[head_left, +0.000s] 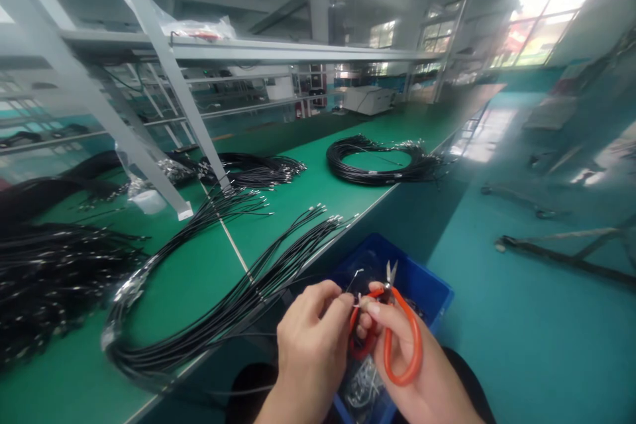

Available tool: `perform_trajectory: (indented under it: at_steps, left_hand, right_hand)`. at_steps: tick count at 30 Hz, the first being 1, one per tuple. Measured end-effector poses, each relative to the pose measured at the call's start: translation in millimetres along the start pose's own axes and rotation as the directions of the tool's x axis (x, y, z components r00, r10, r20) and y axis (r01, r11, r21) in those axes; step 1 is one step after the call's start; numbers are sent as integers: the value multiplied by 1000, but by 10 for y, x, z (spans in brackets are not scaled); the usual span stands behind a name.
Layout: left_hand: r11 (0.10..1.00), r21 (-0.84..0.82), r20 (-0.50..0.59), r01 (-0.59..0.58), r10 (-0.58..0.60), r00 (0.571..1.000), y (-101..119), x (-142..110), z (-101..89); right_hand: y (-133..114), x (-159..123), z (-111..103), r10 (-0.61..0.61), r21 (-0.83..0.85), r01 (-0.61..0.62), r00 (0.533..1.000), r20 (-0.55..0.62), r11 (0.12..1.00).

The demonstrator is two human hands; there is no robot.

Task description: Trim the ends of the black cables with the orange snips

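My left hand [313,341] is closed, its thumb and fingertips pinching the end of a thin black cable. My right hand [422,351] has a pair of scissors [416,338] with orange handles hooked over its fingers, the blades pointing up and slightly apart. The right thumb and forefinger also pinch at a small whitish piece [358,301], right against the left fingertips. How that piece joins the cable is too small to make out. Left of my hands, a curved bundle of black cables [218,324] with metal-tipped ends lies on the green bench [298,189], tied with clear wrap.
Below my hands stands a blue bin [442,295] with clear plastic scraps inside. Farther along the bench lies a coiled cable bundle [342,172]. More black cables [50,278] are heaped at the left. A slanting metal shelf post [173,73] rises from the bench.
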State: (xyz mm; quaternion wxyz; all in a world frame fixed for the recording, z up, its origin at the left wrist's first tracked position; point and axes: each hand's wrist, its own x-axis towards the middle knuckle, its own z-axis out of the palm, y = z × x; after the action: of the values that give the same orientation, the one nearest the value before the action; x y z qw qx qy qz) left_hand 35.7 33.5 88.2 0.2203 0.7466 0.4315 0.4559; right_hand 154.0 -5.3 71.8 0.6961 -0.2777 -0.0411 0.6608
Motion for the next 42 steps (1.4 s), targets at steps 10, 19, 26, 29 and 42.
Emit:
perform_trajectory:
  at_steps: [10, 19, 26, 29, 42]
  left_hand:
    - [769, -441, 388, 462, -301, 871, -10, -48, 34]
    - [658, -487, 487, 574, -341, 804, -103, -41, 10]
    - [652, -496, 468, 574, -356, 809, -26, -41, 37]
    - [600, -519, 466, 609, -398, 790, -39, -69, 61]
    - [605, -607, 303, 515, -423, 854, -111, -4, 26]
  right_hand:
    - [-3, -3, 65, -55, -148, 59, 998, 31, 987]
    - [12, 23, -21, -689, -746, 605, 667, 284, 278]
    - [-29, 70, -62, -611, -642, 737, 414, 675, -210]
    - [-25, 91, -135, -523, -549, 733, 308, 795, -402]
    - [74, -211, -164, -163, -716, 180, 982, 93, 675]
